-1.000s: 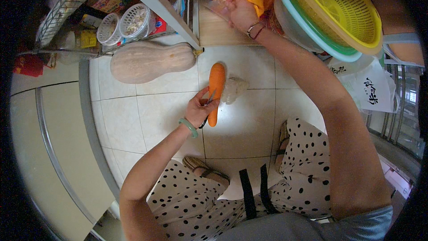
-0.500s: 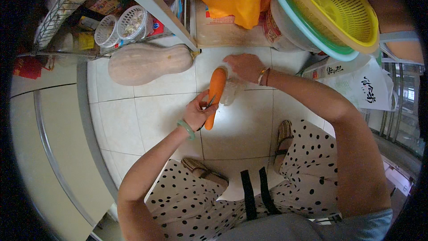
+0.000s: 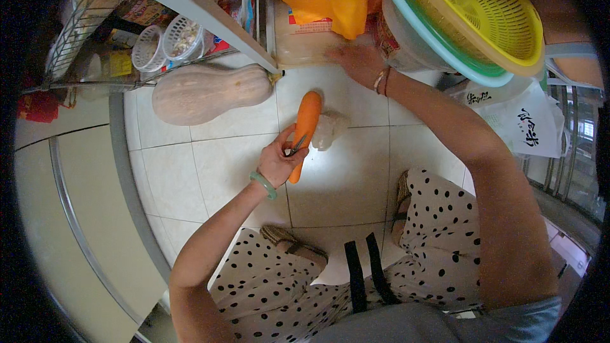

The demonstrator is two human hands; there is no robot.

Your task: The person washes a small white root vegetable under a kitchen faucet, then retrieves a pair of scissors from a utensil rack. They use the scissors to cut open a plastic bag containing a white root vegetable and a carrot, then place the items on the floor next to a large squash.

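My left hand (image 3: 279,157) is closed round a large orange carrot (image 3: 309,111), held upright and slightly tilted over the tiled floor. A small dark metal tool (image 3: 297,145) lies against the carrot under my fingers; its kind is hard to make out. A green bangle circles that wrist. Beyond the carrot, my right hand (image 3: 359,65) reaches to the front of a pale brown box-like thing (image 3: 308,44) below an orange cloth. Motion smears its fingers. A crumpled clear plastic bag (image 3: 330,130) rests on the floor just right of the carrot.
Left of the carrot, a butternut squash (image 3: 210,94) lies on the floor by a wire shelf with white plastic baskets (image 3: 184,39). Stacked basins and a yellow colander (image 3: 489,13) stand at the far right. Beside them is a white printed bag (image 3: 524,121). A cabinet (image 3: 76,216) borders the left.
My right hand has moved away from beside the carrot, farther up and slightly right to the pale brown thing. My left hand keeps its hold on the carrot, almost unmoved.
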